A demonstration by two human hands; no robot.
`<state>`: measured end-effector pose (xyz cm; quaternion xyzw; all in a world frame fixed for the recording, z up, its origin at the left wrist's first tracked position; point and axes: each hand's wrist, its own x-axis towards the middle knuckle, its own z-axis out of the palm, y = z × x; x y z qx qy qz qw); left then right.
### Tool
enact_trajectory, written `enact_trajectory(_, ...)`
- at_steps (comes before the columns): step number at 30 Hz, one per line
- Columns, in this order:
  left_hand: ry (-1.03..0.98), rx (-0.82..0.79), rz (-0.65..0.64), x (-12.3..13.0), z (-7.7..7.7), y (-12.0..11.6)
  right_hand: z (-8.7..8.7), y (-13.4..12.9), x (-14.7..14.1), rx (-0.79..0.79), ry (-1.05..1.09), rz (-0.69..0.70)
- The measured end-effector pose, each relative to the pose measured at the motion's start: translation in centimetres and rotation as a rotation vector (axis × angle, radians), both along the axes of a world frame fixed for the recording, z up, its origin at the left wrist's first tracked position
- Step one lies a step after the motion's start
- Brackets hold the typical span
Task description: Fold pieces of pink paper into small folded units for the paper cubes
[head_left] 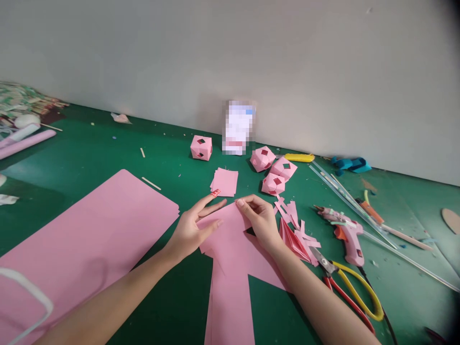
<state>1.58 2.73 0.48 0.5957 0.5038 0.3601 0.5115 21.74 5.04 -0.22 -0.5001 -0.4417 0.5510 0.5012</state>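
A piece of pink paper [230, 221] is slightly bent up between my two hands. My left hand [189, 230] holds its left end, with the thumb over the paper and the fingers stretched out along the far side. With thumb and fingertips, my right hand [261, 221] pinches the far edge. Pink paper strips [232, 302] lie below, running toward me, and another pink piece lies under my right wrist. Just beyond my hands sits a small stack of pink paper squares [225, 182]. Scissors [354, 282] with yellow and red handles rest beside my right forearm.
Large pink sheets [97, 230] lie left. Folded pink paper balls with cut-out holes [201, 147] stand at the back. Pink scraps [302, 239], a pink glue gun [347, 230], clear glue sticks [354, 203] and a yellow cutter [299, 157] are right. A blurred screen [237, 127] leans against the wall.
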Motion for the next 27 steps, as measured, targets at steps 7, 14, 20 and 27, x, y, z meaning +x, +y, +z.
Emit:
enact_trajectory(7,-0.001,0.005,0.018,0.18,-0.01,-0.10,-0.04,0.04,-0.12,-0.008,0.035,-0.010)
enact_trajectory(14,-0.024,0.068,0.029,0.31,0.06,-0.16,-0.26,0.03,-0.02,-0.013,0.008,-0.028)
enact_trajectory(20,-0.020,0.055,0.018,0.37,0.17,-0.17,-0.60,0.01,0.21,-0.020,-0.037,-0.020)
enact_trajectory(27,-0.011,0.036,0.022,0.29,0.41,-0.17,-0.48,0.02,0.29,-0.021,-0.047,-0.011)
